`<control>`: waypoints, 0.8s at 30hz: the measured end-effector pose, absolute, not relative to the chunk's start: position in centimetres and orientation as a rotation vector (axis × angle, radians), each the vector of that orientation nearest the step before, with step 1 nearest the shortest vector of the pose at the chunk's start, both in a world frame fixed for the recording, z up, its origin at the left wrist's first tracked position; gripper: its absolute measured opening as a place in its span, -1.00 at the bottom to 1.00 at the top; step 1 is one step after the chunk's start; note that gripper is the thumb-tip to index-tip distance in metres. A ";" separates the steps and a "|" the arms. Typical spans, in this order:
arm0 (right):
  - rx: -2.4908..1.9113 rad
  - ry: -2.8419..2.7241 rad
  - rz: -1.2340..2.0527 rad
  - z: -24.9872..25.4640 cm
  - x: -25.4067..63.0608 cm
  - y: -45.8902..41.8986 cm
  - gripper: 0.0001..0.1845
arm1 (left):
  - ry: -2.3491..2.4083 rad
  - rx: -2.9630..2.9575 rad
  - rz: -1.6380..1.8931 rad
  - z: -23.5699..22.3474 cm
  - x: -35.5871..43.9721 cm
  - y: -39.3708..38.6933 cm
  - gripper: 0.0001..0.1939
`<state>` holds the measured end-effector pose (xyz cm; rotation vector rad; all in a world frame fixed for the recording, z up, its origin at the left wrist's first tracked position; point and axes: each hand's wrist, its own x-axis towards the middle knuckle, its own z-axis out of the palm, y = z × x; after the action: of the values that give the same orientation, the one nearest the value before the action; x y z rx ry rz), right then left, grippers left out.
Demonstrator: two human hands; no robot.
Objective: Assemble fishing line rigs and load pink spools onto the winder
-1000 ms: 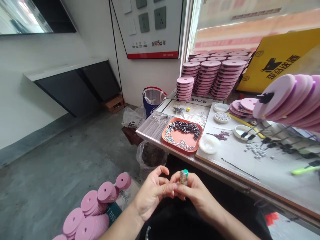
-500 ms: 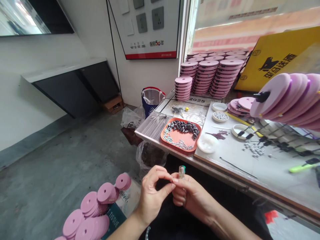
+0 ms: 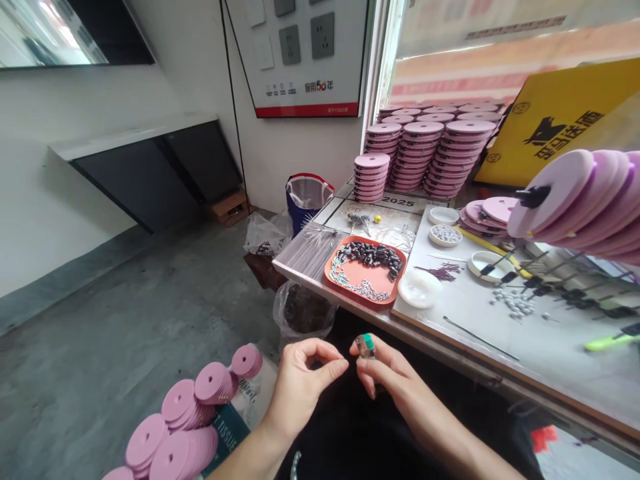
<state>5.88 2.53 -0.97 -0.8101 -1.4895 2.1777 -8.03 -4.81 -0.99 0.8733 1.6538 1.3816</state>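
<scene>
The bench [image 3: 295, 259] stands near a white wall [image 3: 280, 147], above a grey floor [image 3: 150, 313]. It carries an orange tray [image 3: 367, 270] of small dark and silvery parts, with stacks of pink discs [image 3: 420, 150] at the rear and a yellow board [image 3: 560, 120] to their right. In front of the bench, the right hand [image 3: 397, 383] grips a lighter [image 3: 367, 344], green end visible. The left hand [image 3: 303, 380], just beside it, has thumb and forefinger pinched together; whether anything lies between them cannot be determined.
</scene>
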 end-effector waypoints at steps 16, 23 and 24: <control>-1.332 -2.696 0.141 8.2 0.8 21.1 -0.92 | 1.654 0.859 1.302 -0.4 -8.0 -3.5 -0.84; -0.752 -2.709 0.067 11.9 7.7 12.0 -0.81 | 1.593 0.902 1.269 -0.4 -6.8 -2.6 -0.84; -0.683 -2.693 0.023 12.4 9.2 11.3 -0.81 | 1.581 0.915 1.260 -0.3 -6.5 -2.5 -0.85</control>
<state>9.19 11.28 12.38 -0.6831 -2.6935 0.0225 -6.55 -2.50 -0.28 0.9147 1.5812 1.2602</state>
